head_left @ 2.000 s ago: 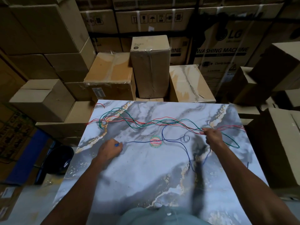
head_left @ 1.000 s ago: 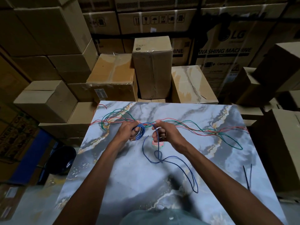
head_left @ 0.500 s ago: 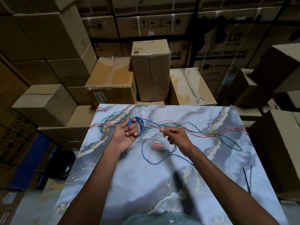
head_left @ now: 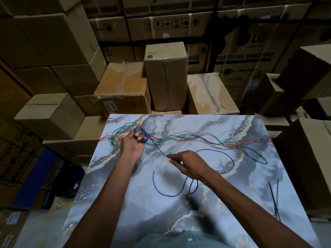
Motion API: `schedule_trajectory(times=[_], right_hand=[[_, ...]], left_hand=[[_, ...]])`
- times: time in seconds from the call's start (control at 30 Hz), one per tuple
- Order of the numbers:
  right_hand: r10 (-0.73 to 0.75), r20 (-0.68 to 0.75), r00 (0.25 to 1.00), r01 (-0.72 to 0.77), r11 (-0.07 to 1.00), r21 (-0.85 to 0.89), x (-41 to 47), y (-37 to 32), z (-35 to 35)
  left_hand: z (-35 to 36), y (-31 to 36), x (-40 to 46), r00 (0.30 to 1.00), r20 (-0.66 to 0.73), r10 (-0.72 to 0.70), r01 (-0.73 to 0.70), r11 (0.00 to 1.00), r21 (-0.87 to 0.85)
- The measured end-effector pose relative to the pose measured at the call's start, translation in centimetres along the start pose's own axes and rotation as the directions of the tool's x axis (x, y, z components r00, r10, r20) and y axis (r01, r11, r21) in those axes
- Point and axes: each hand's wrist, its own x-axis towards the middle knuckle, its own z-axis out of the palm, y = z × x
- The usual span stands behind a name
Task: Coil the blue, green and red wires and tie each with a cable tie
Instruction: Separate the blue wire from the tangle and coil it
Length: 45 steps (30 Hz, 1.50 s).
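Observation:
On the marble-patterned table point(head_left: 125, 203) my left hand point(head_left: 133, 144) is raised palm up with a small coil of the blue wire point(head_left: 143, 134) wound round its fingers. From the coil the blue wire runs down to my right hand point(head_left: 188, 164), which pinches it near the table's middle. The rest of the blue wire point(head_left: 231, 158) loops loose on the table behind and under my right wrist. The red wire point(head_left: 179, 134) and the green wire point(head_left: 254, 154) lie tangled across the far half of the table. Thin black cable ties point(head_left: 274, 196) lie near the right edge.
A small round sticker point(head_left: 169, 160) on the tabletop is partly covered by my right fingers. Stacked cardboard boxes point(head_left: 165, 76) surround the table at the back and both sides. A dark round object point(head_left: 69, 181) sits on the floor to the left.
My right hand has moved nearer and right along the blue wire, drawing it out from the coil. The left hand has kept the coil on its fingers and shifted slightly farther away.

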Motion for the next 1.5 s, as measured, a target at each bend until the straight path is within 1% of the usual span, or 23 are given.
schedule_trajectory(times=[0.1, 0.17, 0.27, 0.37, 0.43, 0.47, 0.57, 0.6, 0.63, 0.67, 0.7, 0.77, 0.83, 0.87, 0.9, 1.0, 1.03, 1.17, 1.23, 1.3, 1.37, 1.4, 1.5], right_hand=[[-0.078, 0.108, 0.991, 0.089, 0.991, -0.098, 1.1, -1.6, -1.3], [-0.126, 0.124, 0.984, 0.142, 0.982, -0.125, 1.8, -2.7, -2.4], [-0.165, 0.126, 0.978, 0.180, 0.977, -0.116, 2.6, -3.8, -3.9], [-0.180, 0.130, 0.975, 0.188, 0.981, -0.051, 3.8, -3.9, -5.3], [-0.151, 0.156, 0.976, 0.153, 0.988, 0.000, 4.3, -3.9, -5.8], [-0.128, 0.179, 0.975, 0.129, 0.992, 0.005, 4.3, -4.0, -5.9], [-0.072, 0.320, 0.945, 0.109, 0.989, -0.099, 3.8, -4.8, -4.9], [-0.076, 0.343, 0.936, 0.121, 0.986, -0.111, 3.5, -5.2, -4.6], [-0.095, 0.340, 0.936, 0.130, 0.988, -0.081, 3.2, -5.5, -4.5], [-0.109, 0.323, 0.940, 0.124, 0.992, -0.027, 3.2, -5.6, -4.5], [-0.124, 0.291, 0.948, 0.120, 0.992, 0.031, 3.3, -5.6, -4.7], [-0.144, 0.212, 0.967, 0.130, 0.988, 0.078, 3.9, -5.5, -5.5], [-0.113, 0.154, 0.982, 0.100, 0.991, 0.088, 4.6, -5.2, -6.4], [-0.076, 0.134, 0.988, 0.065, 0.994, 0.082, 4.8, -4.9, -6.9], [-0.033, 0.115, 0.993, 0.025, 0.997, 0.072, 4.9, -4.4, -7.4], [0.038, 0.068, 0.997, -0.045, 0.993, 0.105, 4.8, -3.0, -8.7], [0.051, 0.057, 0.997, -0.058, 0.989, 0.135, 4.7, -2.6, -9.0], [0.115, 0.026, 0.993, -0.118, 0.966, 0.232, 4.9, -0.8, -9.4], [0.130, 0.046, 0.990, -0.138, 0.953, 0.268, 4.7, -0.2, -9.3], [0.148, 0.110, 0.983, -0.177, 0.927, 0.330, 4.4, 0.6, -9.1], [0.158, 0.214, 0.964, -0.237, 0.876, 0.419, 4.1, 1.1, -8.9], [0.161, 0.256, 0.953, -0.269, 0.837, 0.476, 3.9, 1.2, -8.8], [0.177, 0.356, 0.917, -0.382, 0.642, 0.665, 3.4, 0.5, -8.4]], left_hand=[[0.6, -1.4, -0.6, 0.999, 0.023, 0.034, -0.038, 0.979, 0.201], [0.8, -2.4, -1.0, 0.996, 0.067, 0.059, -0.077, 0.942, 0.328], [0.7, -3.5, -1.6, 0.982, 0.169, 0.086, -0.164, 0.827, 0.538], [0.1, -4.3, -2.0, 0.970, 0.241, 0.035, -0.191, 0.726, 0.661], [0.1, -4.5, -2.3, 0.966, 0.259, 0.026, -0.205, 0.690, 0.694], [0.2, -4.4, -2.3, 0.965, 0.260, 0.021, -0.200, 0.700, 0.685], [1.6, -3.8, -2.8, 0.964, 0.263, -0.032, -0.114, 0.847, 0.520], [1.8, -3.6, -2.9, 0.961, 0.274, -0.040, -0.102, 0.868, 0.485], [1.8, -3.5, -2.8, 0.960, 0.276, -0.041, -0.106, 0.861, 0.498], [1.7, -3.6, -2.9, 0.959, 0.279, -0.044, -0.118, 0.833, 0.540], [1.4, -3.8, -2.9, 0.959, 0.279, -0.050, -0.137, 0.779, 0.611], [0.7, -4.3, -3.2, 0.954, 0.296, -0.042, -0.209, 0.615, 0.761], [0.3, -4.5, -3.7, 0.923, 0.372, -0.093, -0.293, 0.456, 0.841], [0.2, -4.5, -3.9, 0.905, 0.408, -0.125, -0.327, 0.411, 0.851], [0.1, -4.5, -4.1, 0.890, 0.430, -0.153, -0.340, 0.406, 0.848], [0.3, -4.0, -4.7, 0.870, 0.434, -0.233, -0.258, 0.536, 0.804], [0.4, -3.9, -4.8, 0.869, 0.422, -0.259, -0.221, 0.561, 0.798], [1.2, -3.5, -5.4, 0.844, 0.411, -0.346, -0.147, 0.588, 0.795], [1.1, -3.4, -5.4, 0.831, 0.410, -0.377, -0.077, 0.652, 0.755], [1.0, -3.3, -5.2, 0.816, 0.409, -0.409, -0.012, 0.694, 0.719], [1.0, -3.2, -5.4, 0.812, 0.402, -0.423, 0.048, 0.734, 0.677], [1.1, -3.2, -5.5, 0.822, 0.387, -0.418, 0.080, 0.758, 0.647], [1.9, -3.1, -5.9, 0.855, 0.331, -0.398, 0.164, 0.815, 0.556]])
